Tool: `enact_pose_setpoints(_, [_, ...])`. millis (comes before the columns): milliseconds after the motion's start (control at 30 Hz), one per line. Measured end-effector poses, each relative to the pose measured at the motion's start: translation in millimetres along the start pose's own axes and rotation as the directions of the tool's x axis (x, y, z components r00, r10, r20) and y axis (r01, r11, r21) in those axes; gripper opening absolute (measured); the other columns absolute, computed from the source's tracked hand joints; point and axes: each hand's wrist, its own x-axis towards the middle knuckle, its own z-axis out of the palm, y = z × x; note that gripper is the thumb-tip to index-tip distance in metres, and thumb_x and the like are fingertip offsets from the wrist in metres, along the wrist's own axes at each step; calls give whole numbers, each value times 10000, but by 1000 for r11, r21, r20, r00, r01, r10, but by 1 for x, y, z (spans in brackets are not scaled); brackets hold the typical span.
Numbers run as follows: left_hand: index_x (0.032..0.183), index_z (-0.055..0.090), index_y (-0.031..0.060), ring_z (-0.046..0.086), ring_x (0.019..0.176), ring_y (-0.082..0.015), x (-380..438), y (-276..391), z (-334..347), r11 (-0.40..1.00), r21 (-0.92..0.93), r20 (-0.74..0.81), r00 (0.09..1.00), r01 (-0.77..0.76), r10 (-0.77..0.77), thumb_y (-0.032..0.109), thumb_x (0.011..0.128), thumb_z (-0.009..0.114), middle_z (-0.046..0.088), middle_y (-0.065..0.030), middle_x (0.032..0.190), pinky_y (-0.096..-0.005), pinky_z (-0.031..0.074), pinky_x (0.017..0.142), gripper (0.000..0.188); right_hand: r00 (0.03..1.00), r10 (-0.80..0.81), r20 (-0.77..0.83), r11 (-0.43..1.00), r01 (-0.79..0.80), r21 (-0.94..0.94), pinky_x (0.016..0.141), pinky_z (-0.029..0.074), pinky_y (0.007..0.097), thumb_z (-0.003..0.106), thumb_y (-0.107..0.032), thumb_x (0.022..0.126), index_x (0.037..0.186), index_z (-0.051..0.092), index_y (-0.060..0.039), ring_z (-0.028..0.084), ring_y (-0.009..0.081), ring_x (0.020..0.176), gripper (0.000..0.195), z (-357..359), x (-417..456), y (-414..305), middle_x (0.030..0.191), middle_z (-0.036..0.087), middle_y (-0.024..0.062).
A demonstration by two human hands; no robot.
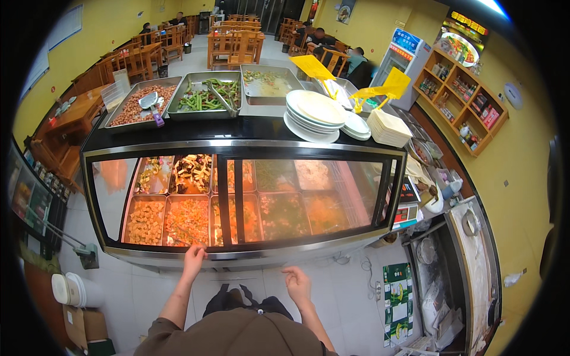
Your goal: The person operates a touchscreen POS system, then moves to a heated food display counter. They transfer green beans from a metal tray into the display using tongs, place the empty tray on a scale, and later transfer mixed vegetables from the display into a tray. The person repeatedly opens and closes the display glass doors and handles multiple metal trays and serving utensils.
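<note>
My left hand [195,258] is at the lower metal edge of a heated glass display case [249,256], just below a metal tray of diced orange and green food [187,218]. Something thin, maybe a utensil handle, lies by its fingertips; whether I hold it cannot be told. To the right, my right hand [297,282] hangs in front of the case with curled fingers, touching nothing visible. Behind the glass stand several food trays, among them one of golden cubes [145,220] and one with dark and yellow pieces [192,173]. The right part of the glass looks fogged.
On the case top stand trays of peanuts [142,100] and green beans [207,95], stacked white plates [314,115] and square dishes [389,129]. A scale [405,213] is at the right. White buckets [82,289] and a flattened green carton [397,302] are on the floor. People sit at far tables.
</note>
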Motion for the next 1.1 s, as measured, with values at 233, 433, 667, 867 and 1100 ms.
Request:
enact_pose_setpoints(233, [1052, 574, 30, 570, 819, -92, 80, 168, 77, 959, -57, 13, 960, -277, 278, 115, 930, 501, 597, -14, 829, -248, 452, 766, 166, 993, -6, -116, 997, 14, 69, 539, 427, 232, 351, 93, 755, 912, 605, -6, 525, 97, 539, 315, -41, 83, 33, 564, 551, 35])
enact_pose_setpoints(433, [1065, 571, 32, 571, 830, -91, 88, 239, 90, 899, -104, -24, 905, -424, 424, 103, 925, 502, 583, -19, 846, -243, 450, 781, 171, 940, -340, -28, 939, 341, 40, 685, 468, 263, 403, 101, 772, 1031, 544, 8, 583, 133, 734, 309, -62, 217, -64, 814, 603, 87])
enact_pose_setpoints(667, [1053, 587, 13, 582, 821, -109, 64, 278, 91, 876, 45, 7, 877, -480, 480, 42, 892, 503, 596, -45, 889, -255, 460, 770, 184, 616, -701, 360, 672, 739, 45, 843, 471, 339, 604, -62, 819, 1209, 426, 4, 564, 268, 1008, 434, 10, 336, -207, 1116, 538, 166])
enact_pose_setpoints(867, [1081, 579, 27, 600, 822, -146, 86, 296, 81, 775, 150, 105, 790, -614, 605, 31, 880, 525, 599, -72, 935, -267, 463, 750, 208, 609, -688, 394, 512, 793, -332, 877, 444, 417, 618, -404, 811, 1197, 385, 107, 528, 396, 1036, 681, 119, 435, -255, 1105, 518, 287])
enact_pose_setpoints(1100, [1028, 577, 24, 549, 891, -205, 193, 303, 40, 560, 433, -82, 588, -706, 805, -16, 823, 556, 546, -99, 968, -281, 445, 761, 210, 837, -158, 524, 561, 513, -649, 798, 492, 415, 641, -439, 757, 1134, 437, 100, 627, 347, 925, 689, 167, 467, -296, 958, 629, 256])
